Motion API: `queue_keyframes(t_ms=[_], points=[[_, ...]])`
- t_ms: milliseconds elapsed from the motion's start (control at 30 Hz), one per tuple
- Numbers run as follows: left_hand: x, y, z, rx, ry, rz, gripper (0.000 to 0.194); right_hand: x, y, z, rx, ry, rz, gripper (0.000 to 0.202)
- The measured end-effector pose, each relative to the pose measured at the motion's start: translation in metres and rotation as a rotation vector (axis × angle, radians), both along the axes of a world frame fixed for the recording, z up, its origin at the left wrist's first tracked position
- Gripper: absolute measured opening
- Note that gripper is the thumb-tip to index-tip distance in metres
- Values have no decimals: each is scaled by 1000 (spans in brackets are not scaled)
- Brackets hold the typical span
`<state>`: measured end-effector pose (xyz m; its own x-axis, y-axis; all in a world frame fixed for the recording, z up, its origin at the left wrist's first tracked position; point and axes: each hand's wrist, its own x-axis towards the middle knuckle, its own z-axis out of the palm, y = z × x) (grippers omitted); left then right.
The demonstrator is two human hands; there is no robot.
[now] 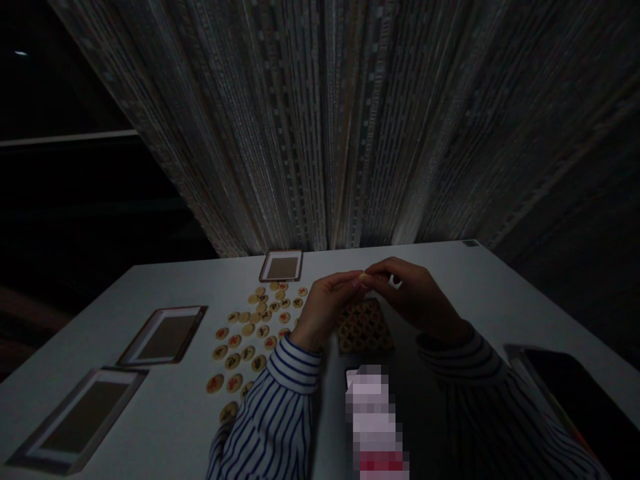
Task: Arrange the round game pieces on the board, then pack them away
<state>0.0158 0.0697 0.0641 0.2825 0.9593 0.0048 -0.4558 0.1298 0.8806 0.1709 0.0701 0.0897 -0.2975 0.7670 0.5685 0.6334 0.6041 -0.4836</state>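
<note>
My left hand (326, 303) and my right hand (413, 293) meet above a dark box (365, 327) filled with round wooden pieces. A small pale wooden piece (365, 275) is pinched between the fingertips of both hands. Left of my left hand, many round pieces with red or black characters (247, 353) lie loose on the white table (175, 413). Some of them show blank faces. My left forearm hides part of this spread.
Clear-edged cases with brown panels lie at the back (281, 267), at the left (165, 335) and at the near left (80, 420). A lit phone (375, 420) is between my forearms. A dark object (575, 393) lies at the right. Striped curtains hang behind.
</note>
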Motion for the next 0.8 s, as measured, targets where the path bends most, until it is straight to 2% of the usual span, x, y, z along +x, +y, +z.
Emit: queue_keyframes(t_ms=[300,467,667,800], points=[[0,3,-6,-39,-2,24,35,4,2,-2,-46,-60,99,19],[1,2,-5,-41,59,79,30,6,2,-5,-33,-146,186,24],[1,3,-6,-47,136,134,28,7,5,-10,53,-243,143,28],[0,5,-8,-54,122,90,28,9,6,-8,59,-303,133,27]])
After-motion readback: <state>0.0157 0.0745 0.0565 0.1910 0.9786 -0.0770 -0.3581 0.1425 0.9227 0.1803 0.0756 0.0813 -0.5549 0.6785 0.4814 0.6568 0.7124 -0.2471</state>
